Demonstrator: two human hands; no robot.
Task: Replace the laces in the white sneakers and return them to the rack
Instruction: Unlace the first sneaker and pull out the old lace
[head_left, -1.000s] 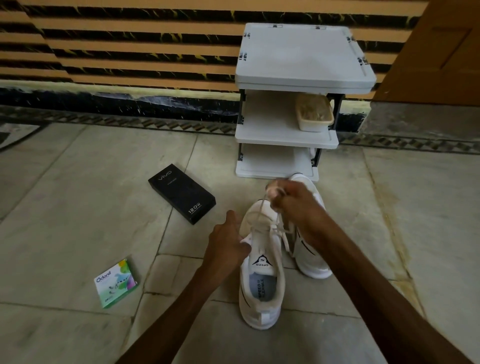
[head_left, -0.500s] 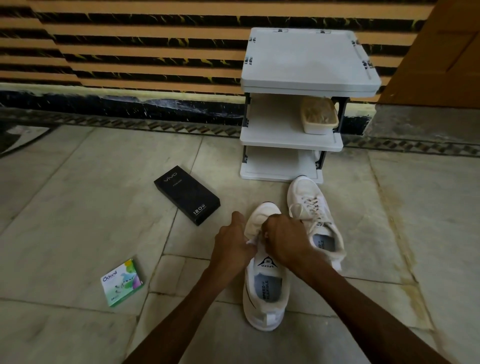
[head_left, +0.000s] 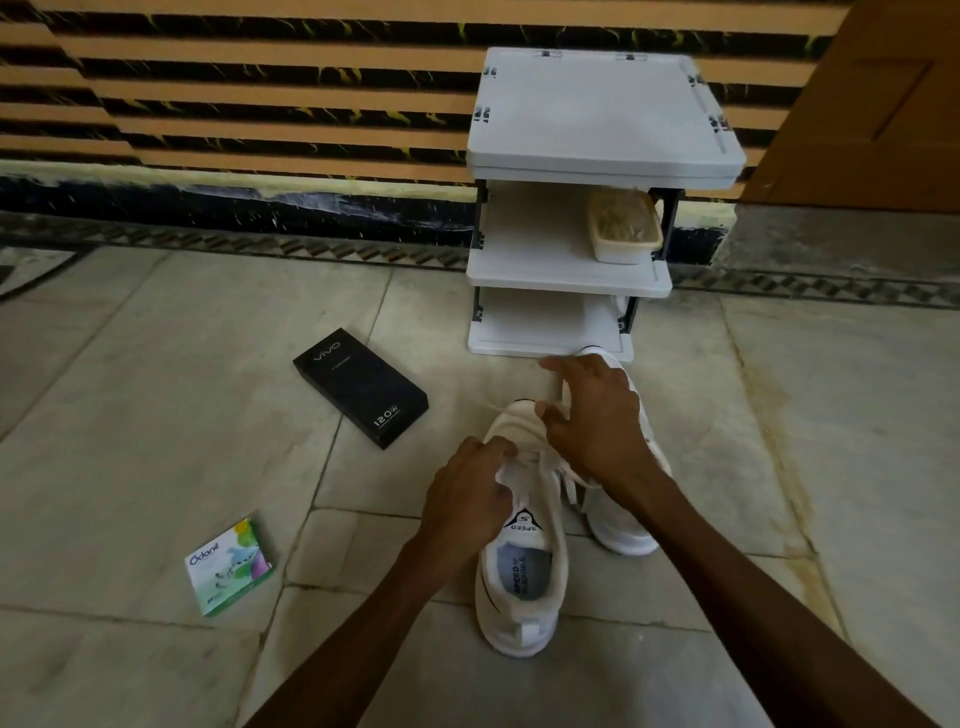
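Two white sneakers stand on the stone floor in front of the white rack (head_left: 566, 273). The near sneaker (head_left: 519, 582) points away from me, heel toward me, with a black logo on its tongue. My left hand (head_left: 467, 499) grips its left upper edge by the tongue. My right hand (head_left: 592, 415) hovers over its toe and pinches a white lace (head_left: 506, 406) that runs out to the left. The second sneaker (head_left: 623, 525) lies to the right, mostly hidden behind my right hand and forearm.
A black phone box (head_left: 361, 385) lies on the floor left of the sneakers. Further left and nearer me sits a small green box (head_left: 228, 566). A beige container (head_left: 623, 231) is on the rack's middle shelf. A striped wall runs behind.
My right hand moved forward from the tongue area to over the toe, drawing the lace out. The left hand stayed on the sneaker's left side.
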